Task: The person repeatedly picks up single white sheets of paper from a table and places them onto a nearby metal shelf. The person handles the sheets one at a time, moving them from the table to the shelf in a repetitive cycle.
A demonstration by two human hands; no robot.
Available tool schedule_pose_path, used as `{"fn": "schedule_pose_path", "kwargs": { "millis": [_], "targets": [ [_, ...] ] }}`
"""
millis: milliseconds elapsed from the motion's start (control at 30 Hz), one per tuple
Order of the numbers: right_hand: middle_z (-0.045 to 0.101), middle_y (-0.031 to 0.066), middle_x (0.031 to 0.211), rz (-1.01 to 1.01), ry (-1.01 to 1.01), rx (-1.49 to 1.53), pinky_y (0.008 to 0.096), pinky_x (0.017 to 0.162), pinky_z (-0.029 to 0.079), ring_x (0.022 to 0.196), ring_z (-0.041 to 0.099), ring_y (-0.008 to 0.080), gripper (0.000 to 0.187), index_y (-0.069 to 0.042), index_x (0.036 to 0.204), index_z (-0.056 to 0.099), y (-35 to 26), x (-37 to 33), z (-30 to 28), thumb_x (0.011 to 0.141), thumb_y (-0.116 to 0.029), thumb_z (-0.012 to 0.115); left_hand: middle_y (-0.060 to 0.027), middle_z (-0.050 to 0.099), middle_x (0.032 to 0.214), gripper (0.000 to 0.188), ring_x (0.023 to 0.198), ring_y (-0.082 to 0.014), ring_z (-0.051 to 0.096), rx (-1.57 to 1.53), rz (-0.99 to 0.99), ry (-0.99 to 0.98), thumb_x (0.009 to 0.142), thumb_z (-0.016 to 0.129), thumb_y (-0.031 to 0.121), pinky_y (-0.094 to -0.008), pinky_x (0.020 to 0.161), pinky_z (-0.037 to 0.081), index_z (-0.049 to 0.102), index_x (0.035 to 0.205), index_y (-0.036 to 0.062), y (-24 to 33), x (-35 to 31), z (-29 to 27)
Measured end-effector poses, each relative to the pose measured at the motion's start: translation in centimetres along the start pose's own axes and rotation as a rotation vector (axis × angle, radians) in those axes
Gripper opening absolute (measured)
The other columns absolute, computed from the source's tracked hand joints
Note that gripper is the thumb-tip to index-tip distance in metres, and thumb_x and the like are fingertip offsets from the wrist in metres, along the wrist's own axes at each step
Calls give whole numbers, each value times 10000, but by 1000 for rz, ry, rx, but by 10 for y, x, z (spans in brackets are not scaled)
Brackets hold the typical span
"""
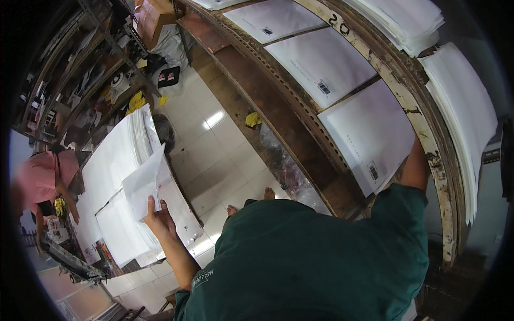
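"What's in the left hand (159, 218)?"

"A thin, smooth white sheet (143, 182), curling above a flat stack (112, 158); the grip pinches its near edge."

"And the right hand?"

"Hidden; I can't tell its grip. The forearm (416, 168) reaches between a flat printed sheet (369, 128) and the scuffed rail (394, 84)."

A long brown bench (310, 115) at right carries a row of flat white rectangular sheets with black print (369, 131), while large stacked white sheets (115, 163) cover a low table (111, 266) at left.
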State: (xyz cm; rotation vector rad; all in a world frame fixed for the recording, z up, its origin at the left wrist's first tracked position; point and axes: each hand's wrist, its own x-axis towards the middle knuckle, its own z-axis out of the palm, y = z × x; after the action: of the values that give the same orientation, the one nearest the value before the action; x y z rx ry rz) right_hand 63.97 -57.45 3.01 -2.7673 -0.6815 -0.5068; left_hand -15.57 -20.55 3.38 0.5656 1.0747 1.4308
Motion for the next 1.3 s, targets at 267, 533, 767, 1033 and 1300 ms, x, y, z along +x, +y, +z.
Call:
{"fn": "schedule_pose_path", "kwargs": {
  "millis": [267,533,767,1033,1300],
  "targets": [
    [604,69,1042,-49,-15,3,302,891,403,995,554,189,314,-79,1064,588,-18,26,34,761,-27,520,-83,550,1029,323,853,-136,573,-22,23,-28,798,624,56,-243,705,533,483,1082,-5,-3,-52,32],
    [594,64,1060,-68,-22,20,301,886,403,987,549,174,299,-83,1071,587,-23,34,39,776,-58,541,-89,550,1033,330,860,-139,568,-61,51,-43,793,622,47,-247,695,530,482,1085,-15,0,-75,45],
    [586,60,1076,-111,15,60,300,881,403,980,545,160,289,-86,1077,587,-41,28,14,790,-85,558,-50,513,1101,419,986,-145,498,-24,-11,-108,741,651,47,-301,789,447,482,1124,66,6,-84,61],
    [577,55,1094,-445,-131,692,298,876,402,972,540,144,281,-90,1085,586,-238,-105,-125,805,-116,579,-54,504,1111,517,997,-187,504,2,-170,-406,720,647,52,-336,773,461,419,1184,77,3,-84,112],
    [598,102,993,-746,-533,1173,273,732,439,761,554,136,490,-24,1230,480,-451,-356,-127,833,-296,574,-61,538,1098,520,1005,-200,534,15,-532,-864,731,593,-4,-344,775,478,417,1216,68,-15,-84,60]
  ]
}}
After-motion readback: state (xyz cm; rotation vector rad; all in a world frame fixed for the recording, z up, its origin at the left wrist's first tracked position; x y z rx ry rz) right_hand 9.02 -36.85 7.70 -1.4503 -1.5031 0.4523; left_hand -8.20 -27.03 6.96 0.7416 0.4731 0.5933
